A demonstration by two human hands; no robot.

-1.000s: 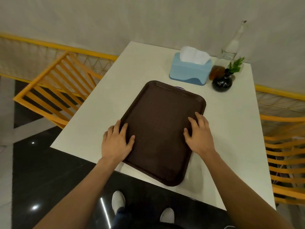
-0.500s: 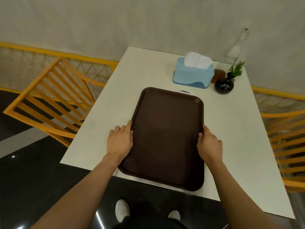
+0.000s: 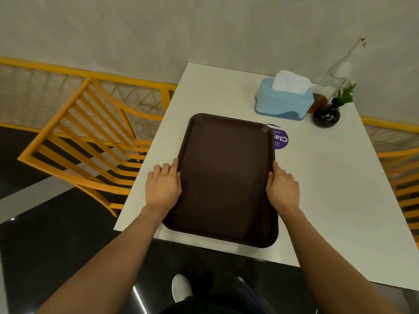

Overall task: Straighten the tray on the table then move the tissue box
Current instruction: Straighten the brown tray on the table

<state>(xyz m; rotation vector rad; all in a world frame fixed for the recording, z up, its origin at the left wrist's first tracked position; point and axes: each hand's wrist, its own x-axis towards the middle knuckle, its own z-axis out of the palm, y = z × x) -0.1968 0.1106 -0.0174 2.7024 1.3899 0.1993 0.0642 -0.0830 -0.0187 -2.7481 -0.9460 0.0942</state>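
Note:
A dark brown tray (image 3: 224, 177) lies on the white table (image 3: 328, 189), its long sides roughly square to the table and its near edge at the table's front. My left hand (image 3: 163, 186) presses against the tray's left rim. My right hand (image 3: 282, 189) holds the right rim, thumb on top. A light blue tissue box (image 3: 283, 103) with white tissue sticking out stands at the back of the table, beyond the tray's far right corner and apart from it.
A round purple sticker (image 3: 280, 138) shows on the table, partly under the tray's far right corner. A black vase with a green sprig (image 3: 326, 114), a brown jar (image 3: 318, 103) and a glass bottle (image 3: 340, 69) stand right of the tissue box. Orange chairs (image 3: 86, 141) flank the table.
Both hands slid from the tray's surface to its side rims. The tray turned from a slant to nearly straight and shifted left, uncovering the purple sticker.

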